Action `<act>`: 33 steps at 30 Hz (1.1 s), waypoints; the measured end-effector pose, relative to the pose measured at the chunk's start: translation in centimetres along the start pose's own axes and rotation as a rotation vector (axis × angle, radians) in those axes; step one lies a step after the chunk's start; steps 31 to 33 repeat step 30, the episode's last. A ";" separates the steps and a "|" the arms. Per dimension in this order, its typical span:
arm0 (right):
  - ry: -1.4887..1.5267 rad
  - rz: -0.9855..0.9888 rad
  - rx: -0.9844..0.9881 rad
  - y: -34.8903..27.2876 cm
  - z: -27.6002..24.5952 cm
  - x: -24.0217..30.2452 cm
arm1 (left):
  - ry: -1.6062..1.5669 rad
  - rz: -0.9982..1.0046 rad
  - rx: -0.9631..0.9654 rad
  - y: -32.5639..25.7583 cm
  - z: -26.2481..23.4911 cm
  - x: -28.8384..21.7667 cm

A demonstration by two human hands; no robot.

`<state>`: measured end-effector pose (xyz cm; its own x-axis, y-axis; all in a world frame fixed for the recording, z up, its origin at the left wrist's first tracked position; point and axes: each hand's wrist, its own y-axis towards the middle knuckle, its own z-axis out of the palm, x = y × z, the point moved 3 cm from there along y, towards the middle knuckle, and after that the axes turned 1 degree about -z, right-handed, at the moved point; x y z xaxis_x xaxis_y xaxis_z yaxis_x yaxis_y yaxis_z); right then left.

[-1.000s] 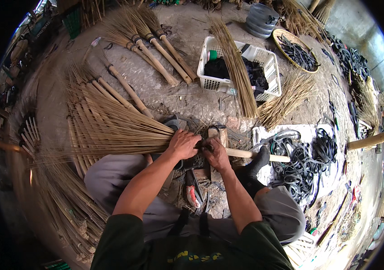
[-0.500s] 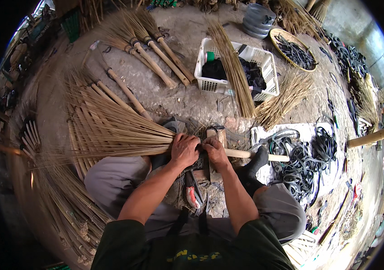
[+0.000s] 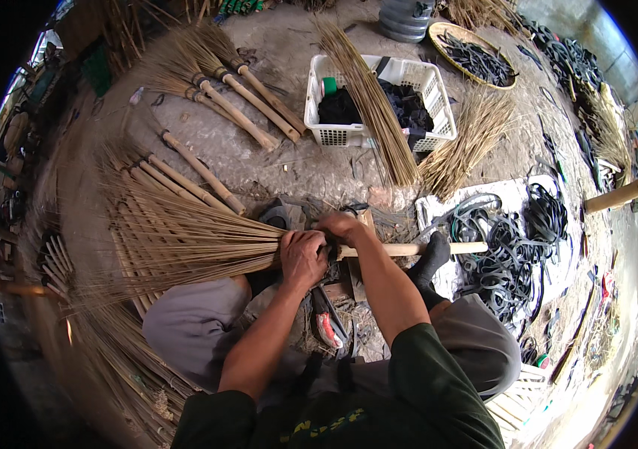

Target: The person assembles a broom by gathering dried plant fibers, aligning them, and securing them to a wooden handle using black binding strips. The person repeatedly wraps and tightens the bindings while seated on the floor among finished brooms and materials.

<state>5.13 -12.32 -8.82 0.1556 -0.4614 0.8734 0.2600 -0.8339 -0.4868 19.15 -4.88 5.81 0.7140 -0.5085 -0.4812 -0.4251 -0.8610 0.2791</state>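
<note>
A broom lies across my lap, its fan of thin brown bristles [image 3: 206, 238] spreading left and its pale wooden handle [image 3: 450, 248] pointing right. My left hand [image 3: 304, 258] is closed round the bristles at the neck, knuckles up. Just beyond it, my right hand [image 3: 340, 226] is bent over the far side of the neck, fingers curled; what they pinch is hidden behind the hand. A dark band shows at the neck between the hands and the handle. Under the handle stands a wooden block [image 3: 358, 280], and a red-and-silver tool [image 3: 328, 329] lies between my legs.
A white crate [image 3: 438, 135] holds dark strips, with a bristle bundle [image 3: 379, 112] laid across it. Black rubber strips [image 3: 495, 258] lie heaped on a white sheet at right. Finished brooms [image 3: 240, 101] lie at the far left; a woven tray [image 3: 476, 56] sits at the back.
My right hand has moved from the near side of the neck up and over to its far side. My left hand keeps its hold. The view has shifted slightly.
</note>
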 end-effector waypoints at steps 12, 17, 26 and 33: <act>0.840 -0.375 -0.505 -15.2 -0.2 6.5 | -0.026 -0.116 0.164 1.0 0.7 1.3; 1.048 -0.318 -0.609 -19.6 3.9 7.4 | 0.159 0.132 0.204 0.4 -0.2 1.0; 0.388 -0.561 -1.043 -29.0 1.4 8.3 | 0.248 0.015 0.470 1.0 -0.2 0.4; 0.270 0.059 -0.834 -21.3 11.0 -5.8 | 0.110 0.083 0.067 -2.0 -0.3 -1.6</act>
